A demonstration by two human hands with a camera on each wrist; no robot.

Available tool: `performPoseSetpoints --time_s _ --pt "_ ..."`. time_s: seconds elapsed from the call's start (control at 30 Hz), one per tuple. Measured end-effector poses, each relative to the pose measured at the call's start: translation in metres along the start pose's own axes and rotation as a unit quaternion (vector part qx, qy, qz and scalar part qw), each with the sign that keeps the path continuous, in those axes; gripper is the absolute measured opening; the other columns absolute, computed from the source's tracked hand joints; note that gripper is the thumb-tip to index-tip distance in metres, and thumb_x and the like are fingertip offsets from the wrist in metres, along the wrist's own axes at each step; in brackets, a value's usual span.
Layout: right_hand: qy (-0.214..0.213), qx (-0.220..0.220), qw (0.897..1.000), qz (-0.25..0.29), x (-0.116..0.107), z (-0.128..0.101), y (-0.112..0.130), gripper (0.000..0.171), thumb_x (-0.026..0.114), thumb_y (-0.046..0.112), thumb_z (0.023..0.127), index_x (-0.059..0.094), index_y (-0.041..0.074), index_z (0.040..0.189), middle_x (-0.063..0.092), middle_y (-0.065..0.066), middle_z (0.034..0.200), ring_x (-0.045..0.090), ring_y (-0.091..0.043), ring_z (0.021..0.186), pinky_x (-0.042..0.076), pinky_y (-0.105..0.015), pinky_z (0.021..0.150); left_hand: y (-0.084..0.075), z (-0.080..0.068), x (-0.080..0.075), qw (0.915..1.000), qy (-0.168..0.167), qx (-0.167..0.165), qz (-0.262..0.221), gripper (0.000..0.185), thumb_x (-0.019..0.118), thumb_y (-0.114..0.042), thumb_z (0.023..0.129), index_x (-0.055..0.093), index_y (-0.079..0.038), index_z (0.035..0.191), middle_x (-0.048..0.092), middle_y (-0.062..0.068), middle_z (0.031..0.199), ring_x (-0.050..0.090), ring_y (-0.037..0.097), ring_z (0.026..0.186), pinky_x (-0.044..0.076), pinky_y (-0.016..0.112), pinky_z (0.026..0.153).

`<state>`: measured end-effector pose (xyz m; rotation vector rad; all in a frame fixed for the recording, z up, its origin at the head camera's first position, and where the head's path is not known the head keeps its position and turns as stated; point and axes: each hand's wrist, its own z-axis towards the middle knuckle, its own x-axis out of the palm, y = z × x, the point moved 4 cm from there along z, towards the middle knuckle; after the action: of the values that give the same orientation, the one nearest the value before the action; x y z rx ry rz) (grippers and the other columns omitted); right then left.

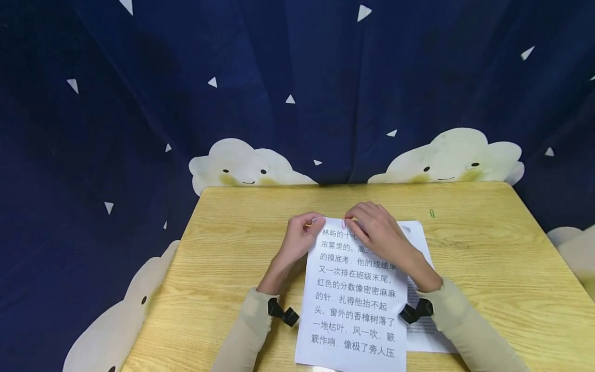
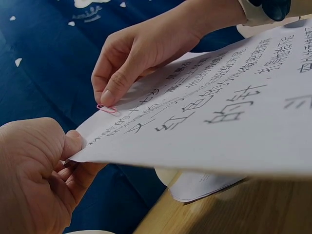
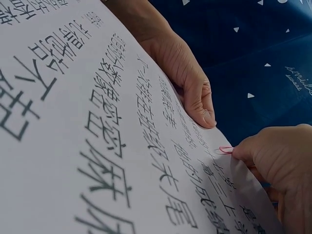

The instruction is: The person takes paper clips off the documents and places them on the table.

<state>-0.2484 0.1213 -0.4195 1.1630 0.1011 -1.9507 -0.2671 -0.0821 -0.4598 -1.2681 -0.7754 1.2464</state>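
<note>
Left hand [image 1: 297,240] pinches the printed sheet [image 1: 355,305]; right hand [image 1: 378,230] fingers apparently clamp a pink paperclip [image 1: 343,223].

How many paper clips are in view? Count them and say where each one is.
2. A pink paper clip sits on the top edge of the printed sheet, at the right hand fingers; a green paper clip lies on the table. Others may be hidden.
</note>
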Motion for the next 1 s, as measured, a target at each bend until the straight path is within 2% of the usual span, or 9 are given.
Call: performPoseSetpoints --time_s 1.0 --pt "-0.002 0.005 1.000 0.007 0.0008 -0.0007 0.0026 0.007 0.070 0.018 0.101 0.071 0.012 0.104 0.071 -0.002 0.104 0.063 -0.021 0.100 0.049 -0.043 0.088 -0.0020 -0.0014 0.0007 0.9999 -0.001 -0.002 -0.010 0.019 0.062 -0.008 0.105 0.076 0.004 0.108 0.074 0.020 0.089 0.066 0.012 0.056 0.054 0.025 0.051"
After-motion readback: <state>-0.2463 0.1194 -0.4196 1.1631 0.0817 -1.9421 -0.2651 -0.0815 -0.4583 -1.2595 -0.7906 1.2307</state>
